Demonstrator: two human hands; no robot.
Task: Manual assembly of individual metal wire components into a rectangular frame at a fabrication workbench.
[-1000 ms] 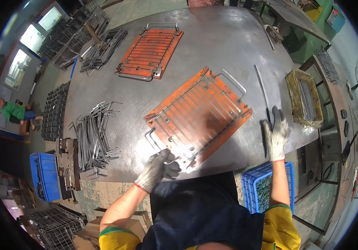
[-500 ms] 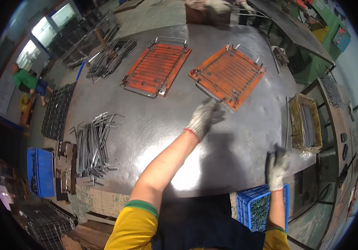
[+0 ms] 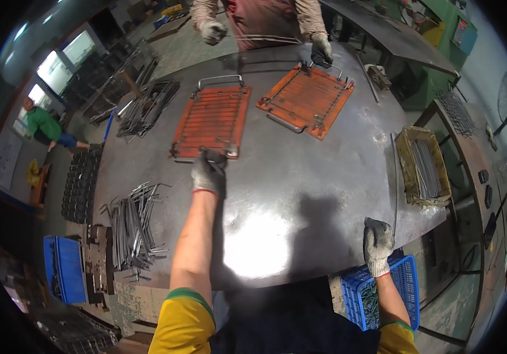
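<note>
While gripped at its near edge by gloved left hand [image 3: 208, 172]: orange wire jig [image 3: 212, 121], far-left on desk [image 3: 300, 177], loaded. Right hand [image 3: 377, 246] loosely curled, empty, at near desk edge. Removal pending.

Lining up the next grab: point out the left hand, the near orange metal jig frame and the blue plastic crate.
left hand [image 3: 208, 174], head view, glove back.
near orange metal jig frame [image 3: 213, 121], head view, middle bars.
blue plastic crate [image 3: 404, 289], head view, right wall.

A flat orange metal jig frame [image 3: 212, 121] with wire handles lies on the steel table [image 3: 300, 177].
</note>
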